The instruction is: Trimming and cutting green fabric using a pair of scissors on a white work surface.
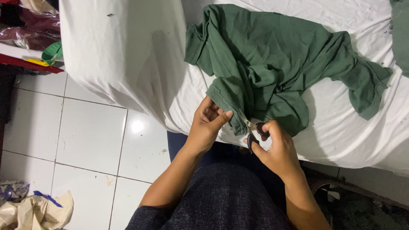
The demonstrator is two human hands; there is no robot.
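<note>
Dark speckled clothing on the person's lap [221, 200] fills the bottom of the view, with both bare forearms reaching forward from it. Just beyond, the left hand [207, 123] is closed in a pinch on the ribbed edge of a green garment [264, 68], thumb on top and fingers beneath, seemingly to keep the cloth taut and steady. Beside it, the right hand [277, 147] is wrapped around the black handles of a small pair of scissors [252, 130], fingers through the loops; the pale blades point up and left into the fabric edge near the left thumb, and they look nearly closed, though how far is hard to tell. Most of the green garment lies crumpled farther away on a white sheet [128, 55] covering a bed or table, with only its near hem drawn to the edge toward the hands. To the left, below the sheet, is a white tiled floor [89, 136], with crumpled paper and plastic [34, 211] in the near corner and a cluttered shelf [30, 34] farther back.
</note>
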